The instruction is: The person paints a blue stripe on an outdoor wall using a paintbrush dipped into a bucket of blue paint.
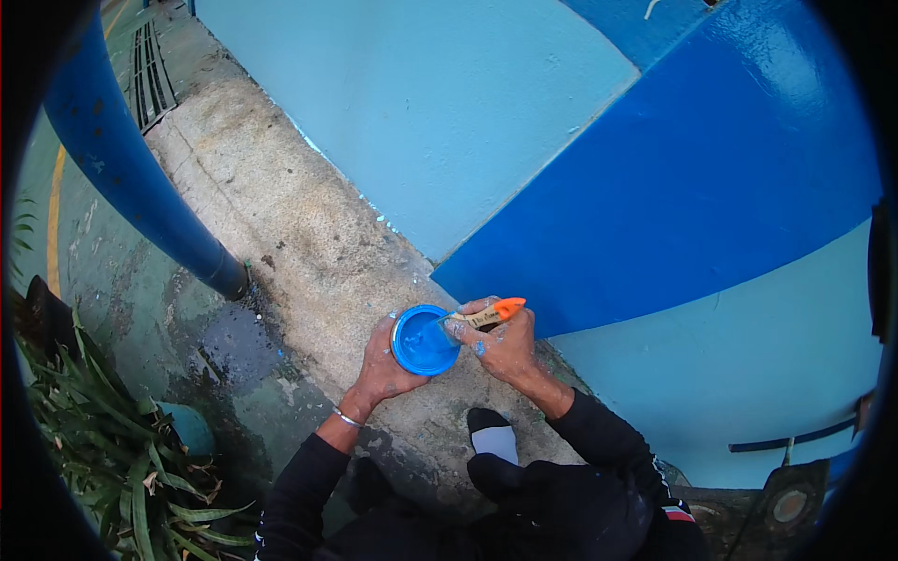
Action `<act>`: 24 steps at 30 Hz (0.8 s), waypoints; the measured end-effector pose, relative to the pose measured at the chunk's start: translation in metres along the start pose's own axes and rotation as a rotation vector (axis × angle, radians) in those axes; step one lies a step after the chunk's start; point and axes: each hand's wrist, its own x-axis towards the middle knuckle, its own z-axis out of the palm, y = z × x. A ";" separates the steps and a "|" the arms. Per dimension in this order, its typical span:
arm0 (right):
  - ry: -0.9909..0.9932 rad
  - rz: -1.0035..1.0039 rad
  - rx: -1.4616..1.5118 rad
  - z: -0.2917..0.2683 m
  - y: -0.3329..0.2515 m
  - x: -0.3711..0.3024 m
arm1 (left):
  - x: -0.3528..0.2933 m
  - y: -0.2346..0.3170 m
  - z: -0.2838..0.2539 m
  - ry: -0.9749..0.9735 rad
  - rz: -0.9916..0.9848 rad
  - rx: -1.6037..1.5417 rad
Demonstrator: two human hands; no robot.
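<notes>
In the head view, the left forearm came in from the lower edge and slanted up to the right, its black sleeve ending short of a silver bangle (pixel 347 418) at the wrist. The left hand (pixel 380 363) was curled around the left and lower side of a round tub (pixel 398 360), holding it with the opening facing up. Blue paint (pixel 424 350) showed inside.

The right forearm slanted up to the left from the lower right, and the right hand (pixel 507 352) was bent in at the tub's right side. Its fingers were closed around a paintbrush (pixel 494 316), pinched low on the wooden handle; the orange handle end pointed up and right, while the brush head reached over the tub's rim into the opening. Blue smears marked the back of this hand.

Both hands were close together above the pale concrete strip (pixel 299 206), near the lower corner of the dark blue wall panel (pixel 636 215). A black-and-white shoe (pixel 494 439) stood below them.
</notes>
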 end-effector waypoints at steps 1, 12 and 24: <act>0.049 0.019 -0.008 0.000 0.010 0.000 | 0.000 -0.002 0.003 -0.005 0.005 -0.006; 0.353 0.071 0.293 -0.025 0.037 -0.017 | -0.004 -0.012 0.000 0.086 -0.012 0.085; 0.576 -0.320 -0.162 -0.082 0.064 -0.111 | 0.000 -0.036 -0.024 0.262 -0.050 0.006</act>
